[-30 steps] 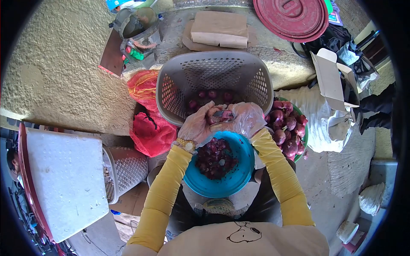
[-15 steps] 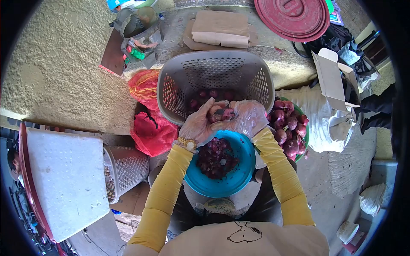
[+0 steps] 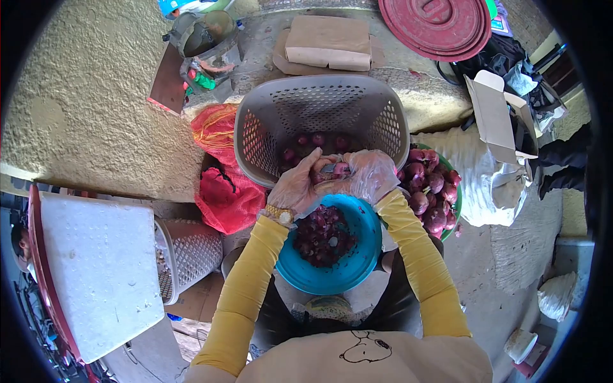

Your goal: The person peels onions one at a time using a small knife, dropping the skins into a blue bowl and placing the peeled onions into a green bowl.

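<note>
Both hands wear clear plastic gloves and meet over the near rim of the tall grey basket (image 3: pixel 319 102). My left hand (image 3: pixel 298 183) is wrapped round a red onion (image 3: pixel 321 171). My right hand (image 3: pixel 369 173) is closed against the same onion, with a small dark blade (image 3: pixel 329 168) showing between the hands; its handle is hidden. Below them a blue basin (image 3: pixel 329 281) holds dark red onion skins (image 3: pixel 324 236). Several red onions lie at the bottom of the grey basket. To the right, a green bowl (image 3: pixel 457 207) is heaped with unpeeled red onions (image 3: pixel 435 220).
A red mesh sack (image 3: pixel 223 201) lies left of the basket. Further left are a white foam board (image 3: pixel 102 274) and a lattice basket (image 3: pixel 191 252). Beyond stand a cardboard box (image 3: pixel 327 41) and a red lid (image 3: pixel 437 25). At right, a white sack (image 3: pixel 476 182) and a person's dark-clothed legs (image 3: pixel 565 159).
The hands stay together in nearly the same place. The blade between them has shifted slightly against the onion, and more of the onion's pink surface shows.
</note>
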Action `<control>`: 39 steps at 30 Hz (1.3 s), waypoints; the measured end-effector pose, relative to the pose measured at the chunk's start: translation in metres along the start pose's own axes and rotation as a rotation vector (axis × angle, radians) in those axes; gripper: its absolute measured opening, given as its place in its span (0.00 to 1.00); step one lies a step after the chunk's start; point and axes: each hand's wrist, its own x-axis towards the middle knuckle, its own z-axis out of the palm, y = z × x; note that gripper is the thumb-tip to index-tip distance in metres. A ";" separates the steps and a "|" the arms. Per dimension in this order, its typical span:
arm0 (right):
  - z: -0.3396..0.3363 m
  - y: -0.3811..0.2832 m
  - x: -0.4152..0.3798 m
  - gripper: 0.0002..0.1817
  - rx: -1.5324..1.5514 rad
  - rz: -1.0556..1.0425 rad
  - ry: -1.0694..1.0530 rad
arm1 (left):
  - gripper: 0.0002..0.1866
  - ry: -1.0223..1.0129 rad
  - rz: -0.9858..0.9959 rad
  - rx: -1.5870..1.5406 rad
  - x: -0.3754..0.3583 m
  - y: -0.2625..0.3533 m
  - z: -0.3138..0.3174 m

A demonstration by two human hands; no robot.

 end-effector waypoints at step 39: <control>0.015 -0.003 0.002 0.32 0.093 -0.019 -0.004 | 0.09 -0.026 0.275 -0.330 0.002 -0.013 0.012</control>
